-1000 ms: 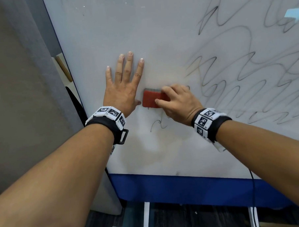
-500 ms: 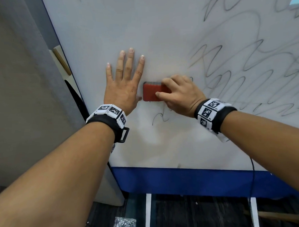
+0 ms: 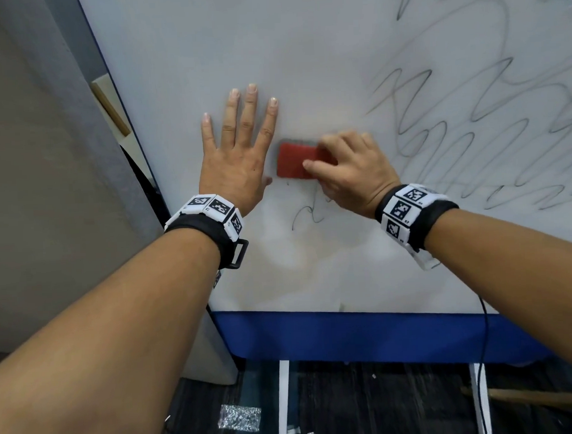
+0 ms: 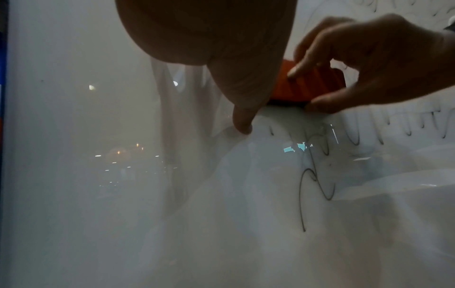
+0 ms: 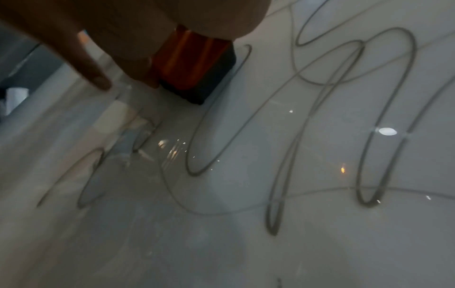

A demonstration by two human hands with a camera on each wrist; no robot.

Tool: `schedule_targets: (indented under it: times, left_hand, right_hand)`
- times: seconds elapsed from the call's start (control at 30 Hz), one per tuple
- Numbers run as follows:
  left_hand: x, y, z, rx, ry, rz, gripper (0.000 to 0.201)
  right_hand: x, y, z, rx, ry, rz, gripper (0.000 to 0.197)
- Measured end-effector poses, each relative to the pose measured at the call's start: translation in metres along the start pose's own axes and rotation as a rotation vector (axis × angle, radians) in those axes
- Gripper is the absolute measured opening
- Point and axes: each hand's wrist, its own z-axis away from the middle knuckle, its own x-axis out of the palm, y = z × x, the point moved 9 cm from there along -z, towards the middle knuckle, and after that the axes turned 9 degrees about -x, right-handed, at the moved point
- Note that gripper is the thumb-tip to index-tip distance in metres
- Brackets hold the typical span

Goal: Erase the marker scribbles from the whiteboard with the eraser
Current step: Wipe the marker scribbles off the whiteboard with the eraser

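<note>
The whiteboard [image 3: 304, 68] fills the head view, with black marker scribbles [image 3: 471, 126] across its right side and a short squiggle [image 3: 305, 212] below the hands. My right hand [image 3: 348, 171] grips a red eraser [image 3: 295, 160] with a dark felt base and holds it flat against the board. My left hand [image 3: 239, 146] lies flat on the board just left of the eraser, fingers straight and spread. The left wrist view has the eraser [image 4: 315, 85] pinched between the right fingers [image 4: 320, 101]. In the right wrist view the eraser [image 5: 194, 64] sits beside scribble loops [image 5: 320, 117].
A blue frame [image 3: 365, 334] runs along the board's bottom edge. A grey partition [image 3: 46, 161] stands at the left, close to the board's edge. Below is dark floor [image 3: 368, 403] with white stand legs [image 3: 284, 397], and a thin black cable [image 3: 481, 339] hangs from my right wrist.
The eraser and right hand have shifted slightly up the board, staying next to the left hand. The left hand has stayed flat in place.
</note>
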Motion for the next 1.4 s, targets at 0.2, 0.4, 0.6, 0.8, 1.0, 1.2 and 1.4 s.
schedule_targets:
  times: [0.2,0.4,0.6,0.8,1.0,1.2,1.4]
  left_hand:
    - [0.003,0.002,0.004,-0.009,-0.007,0.002,0.122]
    - [0.006,0.003,0.006,-0.017,-0.019,0.004,0.118]
    - [0.007,0.005,0.008,-0.025,-0.024,0.022,0.116]
    - [0.007,0.004,0.009,-0.021,-0.001,0.032,0.114]
    - [0.009,0.006,0.011,-0.015,-0.009,0.029,0.112]
    - [0.012,0.005,0.016,0.0,0.009,0.028,0.106]
    - [0.018,0.007,0.024,0.001,-0.042,0.019,0.115]
  right_hand:
    - [0.009,-0.003,0.014,0.162,0.045,-0.023,0.037]
    - [0.013,-0.009,0.006,0.008,-0.09,-0.005,0.031]
    - [-0.002,0.009,0.005,0.18,0.055,0.031,0.037]
    - [0.018,-0.015,0.011,0.064,-0.083,-0.014,0.041]
    - [0.005,0.001,0.014,0.221,0.049,0.024,0.04]
    - [0.032,-0.04,0.026,-0.008,-0.143,0.014,0.031]
    - [0.01,-0.009,0.017,0.115,-0.011,0.019,0.039]
